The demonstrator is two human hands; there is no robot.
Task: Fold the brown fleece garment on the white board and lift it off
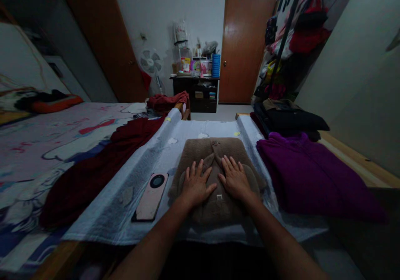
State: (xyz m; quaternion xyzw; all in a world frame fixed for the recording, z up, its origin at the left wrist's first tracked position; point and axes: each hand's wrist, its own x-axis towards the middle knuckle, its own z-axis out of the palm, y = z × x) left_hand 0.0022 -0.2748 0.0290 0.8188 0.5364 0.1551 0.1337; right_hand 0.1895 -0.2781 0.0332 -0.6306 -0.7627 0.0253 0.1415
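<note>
A light blue cloth [109,223] spreads across the middle, ridged along its left and right sides. On it lies a folded brown garment [215,173], with a phone [149,204], camera side up, to the left. The printed bed sheet [65,126] at left bears a dark red cloth [93,178] along its right side. A purple garment [312,178] lies by the blue cloth's right edge. The far dark cabinet [203,106] carries blue containers [216,66] on top, at right
</note>
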